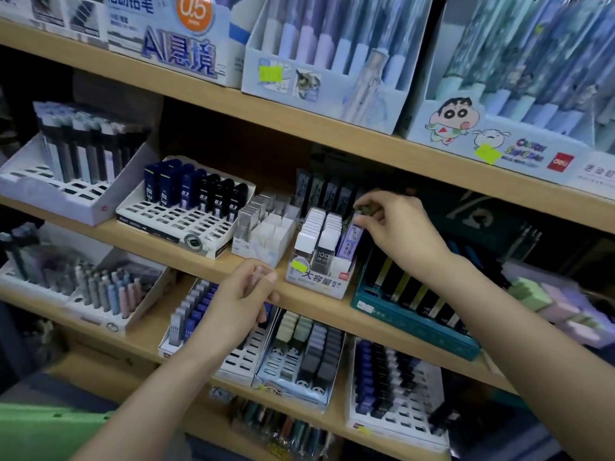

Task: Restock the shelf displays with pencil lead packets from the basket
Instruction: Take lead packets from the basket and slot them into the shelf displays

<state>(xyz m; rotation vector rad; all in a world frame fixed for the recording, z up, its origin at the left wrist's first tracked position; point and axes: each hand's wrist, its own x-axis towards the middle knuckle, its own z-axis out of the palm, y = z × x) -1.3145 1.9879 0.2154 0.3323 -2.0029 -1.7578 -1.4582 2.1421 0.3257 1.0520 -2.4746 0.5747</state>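
Head view: my right grip (pixel 399 227) pinches a lilac lead packet (pixel 353 237) by its top, keeping it upright for the white card display box (pixel 321 283); left grip (pixel 239 301) curled, contents unclear.

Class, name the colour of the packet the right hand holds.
Pale purple: the packet in the right hand, seen best in the head view.

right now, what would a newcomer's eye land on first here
The right hand stands out, pinching a purple packet at the right side of a white box on the middle shelf. The left hand hovers curled at that shelf's front edge. A cartoon box sits upper right.
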